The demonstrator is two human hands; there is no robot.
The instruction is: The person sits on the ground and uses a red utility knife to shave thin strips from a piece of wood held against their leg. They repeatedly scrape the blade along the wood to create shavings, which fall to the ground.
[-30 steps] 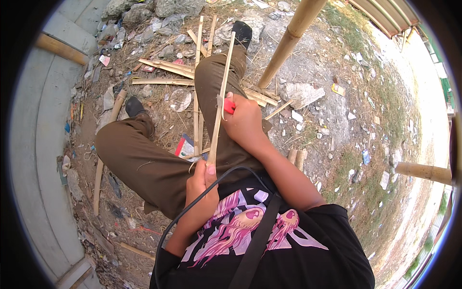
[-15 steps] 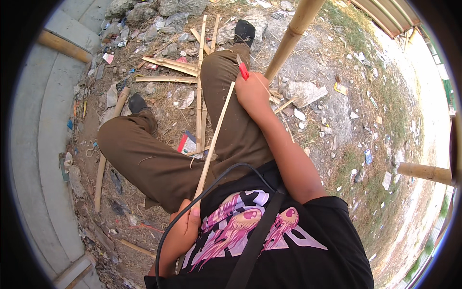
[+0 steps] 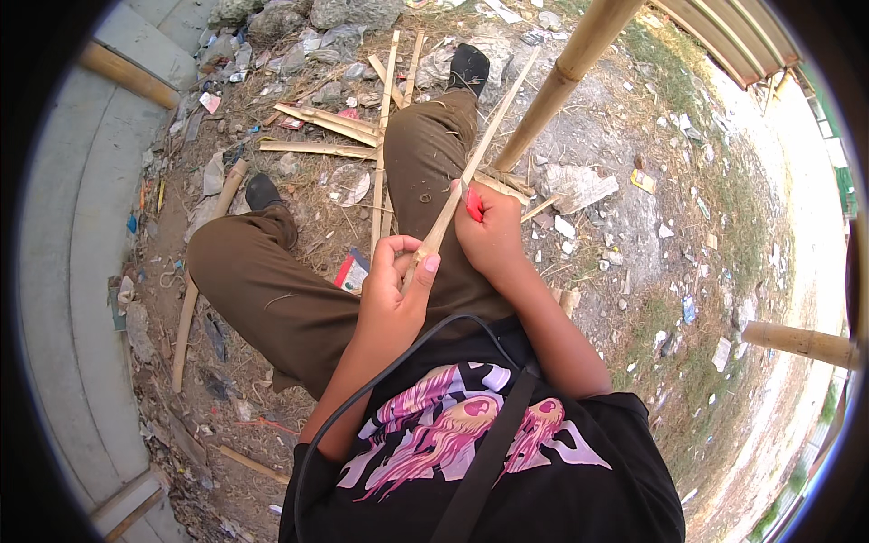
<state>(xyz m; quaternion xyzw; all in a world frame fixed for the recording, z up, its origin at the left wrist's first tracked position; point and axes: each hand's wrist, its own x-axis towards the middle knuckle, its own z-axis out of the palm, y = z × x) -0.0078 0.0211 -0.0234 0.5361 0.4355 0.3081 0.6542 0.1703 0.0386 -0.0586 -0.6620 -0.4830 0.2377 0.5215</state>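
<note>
Lying toward the ground's (image 3: 625,235) left edge, near the grey wall (image 3: 54,271), was a bamboo pole (image 3: 186,330). Next, split bamboo slats (image 3: 319,148) lay crossed on the ground beside the right leg (image 3: 421,149). The left hand (image 3: 391,294) pinched the near end of a tapering bamboo strip (image 3: 444,223), which slanted away across that leg. The right hand (image 3: 495,237) was wrapped around a red-handled knife (image 3: 474,206), its blade against the strip. Farther right stood a bamboo post (image 3: 559,80).

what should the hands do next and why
Probably slide the red-handled blade outward along the bamboo strip: the left hand grips its near end, the right hand holds the blade apparently against it, and much of the strip lies beyond.
</note>
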